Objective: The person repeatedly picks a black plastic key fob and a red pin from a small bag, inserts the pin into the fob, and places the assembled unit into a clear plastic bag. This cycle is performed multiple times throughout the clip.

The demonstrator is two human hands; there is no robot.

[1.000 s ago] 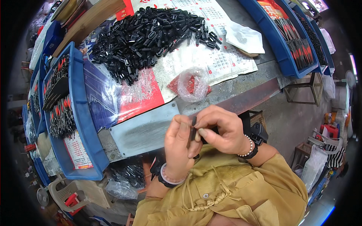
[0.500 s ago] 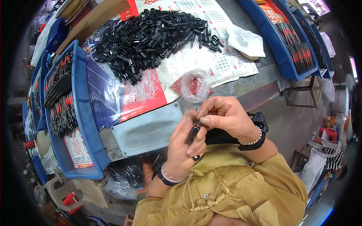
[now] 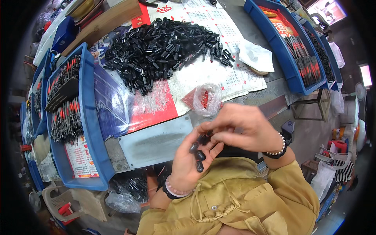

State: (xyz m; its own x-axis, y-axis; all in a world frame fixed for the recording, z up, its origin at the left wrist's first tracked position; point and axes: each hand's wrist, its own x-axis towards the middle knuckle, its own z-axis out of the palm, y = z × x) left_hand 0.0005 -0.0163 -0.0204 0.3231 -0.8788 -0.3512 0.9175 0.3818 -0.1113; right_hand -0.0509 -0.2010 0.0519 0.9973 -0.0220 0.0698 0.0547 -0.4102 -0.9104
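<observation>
Finding room for a hand low over the bluish metal plate (image 3: 156,142), between the blue left tray (image 3: 92,129) and the left hand (image 3: 186,162). Meeting a raised wall at that tray. Running into the broad heap of black pieces (image 3: 156,51) when reaching forward over the left half of the table. Threading between that heap and the clear plastic bag (image 3: 206,100), over the printed white sheet (image 3: 182,92). Meeting the bag just beyond the right hand (image 3: 244,127). Passing right of the bag over grey tabletop (image 3: 252,95), then being hemmed in by the folded white sheet (image 3: 255,56) and the blue right tray (image 3: 280,49).
</observation>
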